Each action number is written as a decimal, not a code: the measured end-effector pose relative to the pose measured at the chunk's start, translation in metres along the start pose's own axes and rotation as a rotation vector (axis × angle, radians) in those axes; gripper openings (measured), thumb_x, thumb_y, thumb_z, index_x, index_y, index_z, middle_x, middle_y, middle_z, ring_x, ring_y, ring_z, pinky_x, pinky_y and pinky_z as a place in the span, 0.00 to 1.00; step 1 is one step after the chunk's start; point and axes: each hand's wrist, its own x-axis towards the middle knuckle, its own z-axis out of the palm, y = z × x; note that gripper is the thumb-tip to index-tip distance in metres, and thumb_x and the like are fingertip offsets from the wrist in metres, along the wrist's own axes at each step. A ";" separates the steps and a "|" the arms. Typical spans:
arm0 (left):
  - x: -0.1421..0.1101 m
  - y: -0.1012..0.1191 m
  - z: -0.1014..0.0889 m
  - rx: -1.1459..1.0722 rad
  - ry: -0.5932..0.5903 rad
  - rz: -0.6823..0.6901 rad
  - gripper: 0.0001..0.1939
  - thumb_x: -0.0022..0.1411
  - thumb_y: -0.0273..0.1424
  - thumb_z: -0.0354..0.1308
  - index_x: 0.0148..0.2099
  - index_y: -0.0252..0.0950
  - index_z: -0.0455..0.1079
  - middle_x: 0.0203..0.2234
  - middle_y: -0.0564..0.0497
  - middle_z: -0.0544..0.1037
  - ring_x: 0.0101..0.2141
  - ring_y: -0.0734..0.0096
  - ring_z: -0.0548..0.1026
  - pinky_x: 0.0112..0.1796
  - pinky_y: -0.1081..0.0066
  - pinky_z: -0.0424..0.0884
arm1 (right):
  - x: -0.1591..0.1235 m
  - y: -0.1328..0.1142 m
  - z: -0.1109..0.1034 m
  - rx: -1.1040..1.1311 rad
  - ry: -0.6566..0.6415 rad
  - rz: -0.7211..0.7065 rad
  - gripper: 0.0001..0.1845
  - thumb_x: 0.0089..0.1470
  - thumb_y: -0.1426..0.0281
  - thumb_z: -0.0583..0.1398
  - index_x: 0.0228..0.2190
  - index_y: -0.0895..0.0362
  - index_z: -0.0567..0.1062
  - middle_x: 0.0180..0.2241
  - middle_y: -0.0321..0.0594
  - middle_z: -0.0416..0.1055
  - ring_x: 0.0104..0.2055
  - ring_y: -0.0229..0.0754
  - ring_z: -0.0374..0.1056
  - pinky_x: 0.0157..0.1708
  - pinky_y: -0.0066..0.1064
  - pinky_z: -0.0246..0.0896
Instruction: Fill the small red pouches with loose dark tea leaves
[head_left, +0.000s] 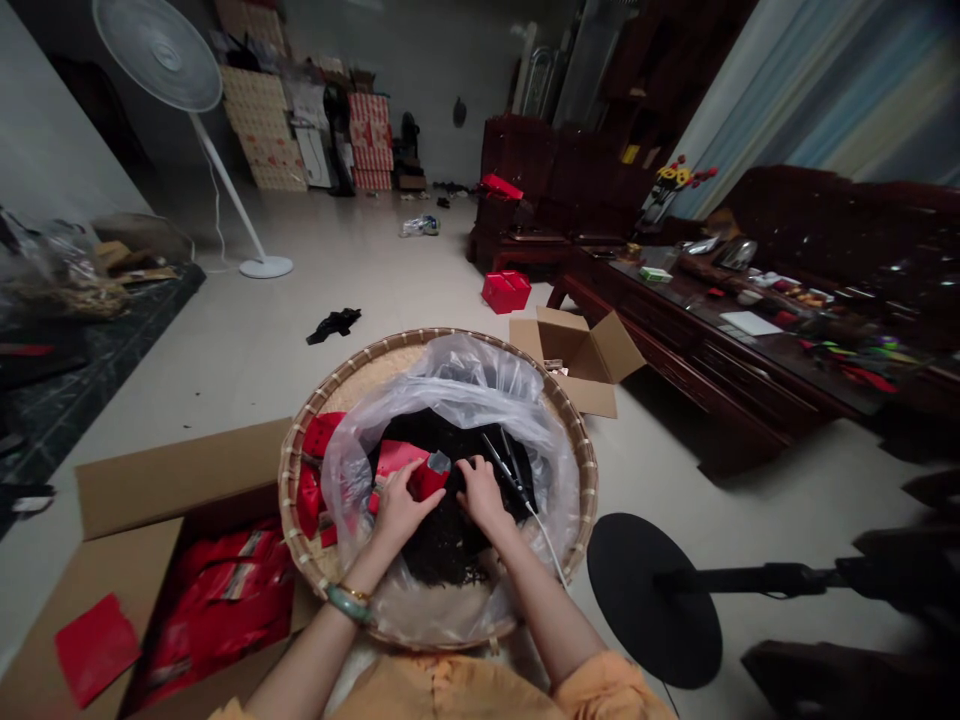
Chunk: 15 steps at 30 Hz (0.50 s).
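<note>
My left hand [399,508] is closed round a small red packet [430,480] whose silvery upper end points up. Close beside it, my right hand [482,492] has its fingers bent together over a heap of loose black material [439,550]; what they pinch, if anything, is too small to make out. The heap lies in a clear plastic bag [480,375] spread inside a round woven basket [587,470]. A black two-armed tool [511,478] with a white cord rests on the heap, right of my right hand. Pink-red packaging [397,455] lies under my left fingers.
Red packets fill an open cardboard box [124,570] at left. Another open cardboard box [592,355] stands beyond the basket, near a red box [506,291]. A round black stand base [652,600] is at right. A white fan [266,266] and a dark wooden table [720,370] stand farther off.
</note>
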 end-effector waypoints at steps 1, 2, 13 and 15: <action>0.000 0.000 -0.001 0.002 0.001 -0.007 0.27 0.45 0.40 0.64 0.48 0.37 0.68 0.37 0.46 0.78 0.39 0.57 0.75 0.39 0.59 0.71 | 0.001 0.002 0.000 0.094 0.013 0.002 0.27 0.36 0.82 0.59 0.41 0.50 0.70 0.45 0.43 0.63 0.46 0.49 0.60 0.42 0.38 0.59; 0.000 0.000 -0.002 0.005 0.002 -0.014 0.27 0.45 0.41 0.64 0.48 0.36 0.68 0.37 0.46 0.78 0.39 0.57 0.75 0.39 0.59 0.71 | 0.003 0.003 0.001 0.225 0.027 0.017 0.25 0.35 0.82 0.59 0.38 0.52 0.71 0.43 0.41 0.64 0.44 0.47 0.61 0.43 0.37 0.59; 0.002 0.003 -0.006 -0.037 0.002 -0.013 0.25 0.46 0.41 0.63 0.47 0.38 0.69 0.33 0.48 0.78 0.36 0.60 0.75 0.37 0.61 0.72 | 0.001 0.000 -0.011 1.819 -0.253 0.429 0.20 0.41 0.70 0.63 0.39 0.53 0.67 0.34 0.36 0.74 0.31 0.38 0.70 0.27 0.27 0.62; 0.002 0.004 -0.006 -0.029 -0.005 -0.009 0.25 0.46 0.40 0.64 0.46 0.37 0.69 0.33 0.47 0.78 0.36 0.59 0.75 0.36 0.61 0.72 | 0.000 -0.003 -0.016 1.964 -0.304 0.447 0.18 0.47 0.63 0.60 0.40 0.54 0.67 0.35 0.39 0.74 0.33 0.41 0.71 0.29 0.31 0.64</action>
